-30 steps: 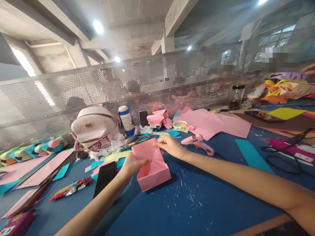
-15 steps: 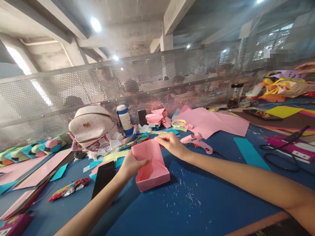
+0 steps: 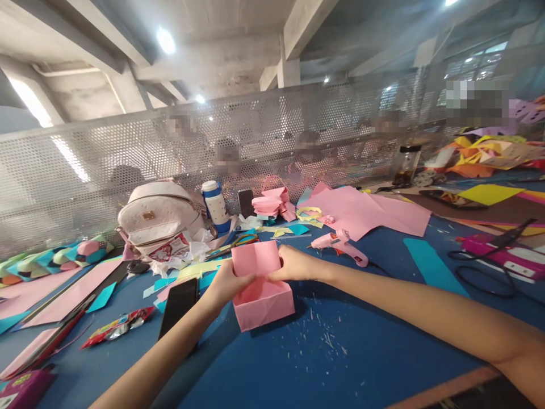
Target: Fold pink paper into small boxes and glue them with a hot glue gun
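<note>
A pink paper box [image 3: 264, 310] sits on the blue table, its back flap standing up and its front wall facing me. My left hand [image 3: 226, 285] grips its left side, thumb over the inside and the other fingers hidden behind. On the right side my right hand [image 3: 293, 264] holds the box, with its thumb inside near the base of the flap. Its other fingers are behind the paper. To the right of that hand lies a pink glue gun [image 3: 339, 247]. A black phone [image 3: 179, 307] lies under my left forearm.
A pale pink backpack [image 3: 162, 216], a blue and white bottle [image 3: 216, 205] and pink sheets [image 3: 366, 210] stand or lie along a perforated metal screen [image 3: 255, 136]. Scissors [image 3: 238, 243] lie behind the box. A snack wrapper [image 3: 117, 328] is left; a magenta device [image 3: 502, 258] with a black cord is right.
My right hand has come down from the flap's top corner to the box's right side. The flap stands more upright. My left hand stays at the left side.
</note>
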`<move>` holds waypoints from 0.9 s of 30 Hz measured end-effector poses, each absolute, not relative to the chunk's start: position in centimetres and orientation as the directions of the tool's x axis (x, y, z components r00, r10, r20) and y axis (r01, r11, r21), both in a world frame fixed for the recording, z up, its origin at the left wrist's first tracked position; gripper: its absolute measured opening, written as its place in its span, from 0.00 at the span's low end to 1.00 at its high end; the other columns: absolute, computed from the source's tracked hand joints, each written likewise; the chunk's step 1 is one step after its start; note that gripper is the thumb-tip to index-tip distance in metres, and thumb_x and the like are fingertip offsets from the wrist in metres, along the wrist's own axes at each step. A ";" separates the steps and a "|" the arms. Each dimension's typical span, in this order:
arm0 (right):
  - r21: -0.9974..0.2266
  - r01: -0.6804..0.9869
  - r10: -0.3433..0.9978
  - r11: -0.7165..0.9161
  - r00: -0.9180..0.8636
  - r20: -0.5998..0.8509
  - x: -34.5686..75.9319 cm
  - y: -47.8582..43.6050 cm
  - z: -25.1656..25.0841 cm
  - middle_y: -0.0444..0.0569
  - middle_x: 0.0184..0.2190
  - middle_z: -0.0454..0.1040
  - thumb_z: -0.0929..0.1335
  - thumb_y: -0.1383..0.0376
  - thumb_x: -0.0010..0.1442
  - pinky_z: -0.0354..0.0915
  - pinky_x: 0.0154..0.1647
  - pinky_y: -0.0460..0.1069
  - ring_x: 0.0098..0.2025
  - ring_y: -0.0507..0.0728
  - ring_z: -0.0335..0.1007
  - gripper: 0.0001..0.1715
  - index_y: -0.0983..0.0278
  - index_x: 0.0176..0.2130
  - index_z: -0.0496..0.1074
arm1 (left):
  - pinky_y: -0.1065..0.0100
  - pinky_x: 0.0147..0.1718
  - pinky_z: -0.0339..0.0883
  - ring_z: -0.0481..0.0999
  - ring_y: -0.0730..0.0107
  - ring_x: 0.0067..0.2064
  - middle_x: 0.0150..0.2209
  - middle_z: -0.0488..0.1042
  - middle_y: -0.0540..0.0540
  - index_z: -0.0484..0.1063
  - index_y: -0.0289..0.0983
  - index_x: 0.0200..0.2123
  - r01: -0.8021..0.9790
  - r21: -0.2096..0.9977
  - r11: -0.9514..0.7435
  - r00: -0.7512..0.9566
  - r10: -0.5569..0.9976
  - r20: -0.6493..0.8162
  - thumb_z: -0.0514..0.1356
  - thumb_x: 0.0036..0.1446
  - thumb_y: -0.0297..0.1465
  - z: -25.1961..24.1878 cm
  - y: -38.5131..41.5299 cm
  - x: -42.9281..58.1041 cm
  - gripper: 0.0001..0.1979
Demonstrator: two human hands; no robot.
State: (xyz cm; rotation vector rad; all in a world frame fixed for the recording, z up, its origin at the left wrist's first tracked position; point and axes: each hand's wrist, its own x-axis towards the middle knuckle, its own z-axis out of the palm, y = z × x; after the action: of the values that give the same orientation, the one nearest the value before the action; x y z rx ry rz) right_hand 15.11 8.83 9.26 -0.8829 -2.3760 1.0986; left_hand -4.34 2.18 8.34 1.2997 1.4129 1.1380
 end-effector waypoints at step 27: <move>-0.792 0.288 0.769 0.539 -0.552 0.322 15.1 9.9 8.8 0.47 0.25 0.75 0.72 0.61 0.50 0.60 0.27 0.46 0.29 0.55 0.69 0.11 0.67 0.25 0.71 | 0.60 0.53 0.66 0.76 0.52 0.52 0.51 0.78 0.39 0.75 0.36 0.51 -0.050 0.999 0.012 0.593 0.805 0.020 0.72 0.47 0.42 8.0 3.1 -8.6 0.30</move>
State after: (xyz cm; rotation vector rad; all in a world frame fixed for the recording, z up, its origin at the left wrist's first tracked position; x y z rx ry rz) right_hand 15.12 9.93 8.83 -0.8506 -2.1005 0.9141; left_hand -8.64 3.10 7.99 1.4108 0.6945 0.7579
